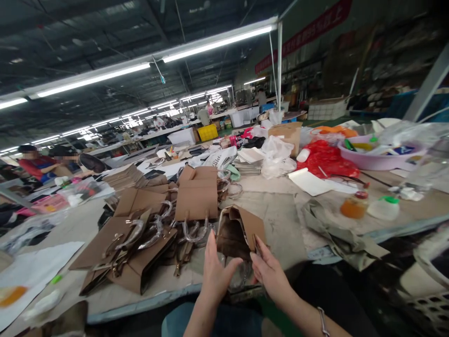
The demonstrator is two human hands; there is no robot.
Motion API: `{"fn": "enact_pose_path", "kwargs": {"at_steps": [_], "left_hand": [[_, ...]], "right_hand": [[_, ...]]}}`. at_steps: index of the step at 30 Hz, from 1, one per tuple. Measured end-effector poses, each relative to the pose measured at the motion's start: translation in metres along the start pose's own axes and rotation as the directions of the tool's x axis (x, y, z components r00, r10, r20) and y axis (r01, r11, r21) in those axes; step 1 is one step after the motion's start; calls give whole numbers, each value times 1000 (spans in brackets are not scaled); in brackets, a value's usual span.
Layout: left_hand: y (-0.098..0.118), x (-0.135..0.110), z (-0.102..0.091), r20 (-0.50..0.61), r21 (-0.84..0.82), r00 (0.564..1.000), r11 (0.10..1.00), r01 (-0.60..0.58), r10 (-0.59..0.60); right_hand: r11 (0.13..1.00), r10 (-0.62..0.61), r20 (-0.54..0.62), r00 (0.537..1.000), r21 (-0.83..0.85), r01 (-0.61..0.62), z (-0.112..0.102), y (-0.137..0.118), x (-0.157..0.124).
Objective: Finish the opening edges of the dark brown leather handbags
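- Left hand (218, 274): open, thumb spread wide from the fingers; fingertips along the left side of a brown bag (255, 223). Whether they press on it, cannot tell.
- Right hand (268, 274): closed on the bag's right edge, thumb and fingers pinching it near the mouth. Bracelet (323, 322) on that wrist.
- The bag: at the near edge of the worktable (280, 213), between the hands, mouth gaping toward the wearer, dark inside. Clear wrap shows just below the mouth.
- To its left: a heap of brown bags (131, 269), lying at mixed angles, overlapping; handles (154, 236) in clear wrap.
- Behind the heap: a stack of flat brown pieces (124, 178).
- Right side of table: crumpled olive cloth (345, 234), a jar (354, 207) with amber contents, a green-capped container (385, 208) just beside it.
- Farther back: white plastic bag (277, 157), red plastic bag (326, 159), open white pad (310, 181), lilac basin (379, 162) holding mixed items.
- Far left: a person in a red top (32, 164).
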State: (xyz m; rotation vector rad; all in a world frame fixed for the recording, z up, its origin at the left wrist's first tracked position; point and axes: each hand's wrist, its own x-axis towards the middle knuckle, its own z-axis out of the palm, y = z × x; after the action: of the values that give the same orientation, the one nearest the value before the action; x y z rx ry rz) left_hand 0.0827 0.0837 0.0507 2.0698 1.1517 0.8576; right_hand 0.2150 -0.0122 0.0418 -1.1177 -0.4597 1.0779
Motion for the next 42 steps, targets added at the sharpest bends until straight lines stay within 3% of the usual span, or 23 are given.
{"fn": "enact_pose_path", "kwargs": {"at_steps": [2,5,7,10,12,14,16,18,20,21,23,25,27,31,37,42], "left_hand": [[-2,9,9,-99,71,994,996,50,-43],[-3,26,8,7,15,989,989,145,-145],[1,34,-6,101,10,987,992,127,-127],[12,44,-38,52,106,998,994,38,-43],[18,49,-58,76,221,997,975,-15,-2],[20,52,-67,162,294,987,954,-59,11],[16,52,-66,232,296,973,953,-70,-1],[10,48,-58,243,260,970,964,-54,-11],[6,44,-48,201,230,979,973,-21,-26],[5,42,-44,168,220,985,975,3,-41],[5,39,-39,114,196,991,979,52,-75],[6,37,-38,90,162,991,984,79,-94],[7,36,-38,78,129,994,989,73,-83],[3,30,-38,8,97,1000,995,19,-20],[-11,19,-35,-142,40,961,971,-234,238],[-18,15,-43,-176,79,902,919,-386,394]], "right_hand": [[995,29,14,999,96,-30,0,-10,-8],[981,45,27,999,185,-50,-5,-32,-22],[972,32,23,999,233,-36,-12,-40,-28],[971,57,44,997,228,-65,-27,-37,-33],[983,157,135,978,79,-169,-42,-31,-35],[951,262,257,930,-233,-203,-57,-31,-35],[825,274,345,898,-564,-35,-70,-42,-34],[622,160,403,901,-750,225,-74,-64,-30],[462,-58,438,897,-785,413,-67,-89,-22],[402,-156,485,860,-764,504,-59,-100,-16],[276,-297,598,745,-693,666,-36,-116,1],[171,-249,721,647,-625,762,-8,-123,23],[66,-153,800,580,-577,814,18,-122,46],[-130,54,844,533,-523,842,49,-109,80],[-236,89,853,514,-484,843,54,-94,91],[-244,106,895,434,-400,883,52,-88,87]]}}
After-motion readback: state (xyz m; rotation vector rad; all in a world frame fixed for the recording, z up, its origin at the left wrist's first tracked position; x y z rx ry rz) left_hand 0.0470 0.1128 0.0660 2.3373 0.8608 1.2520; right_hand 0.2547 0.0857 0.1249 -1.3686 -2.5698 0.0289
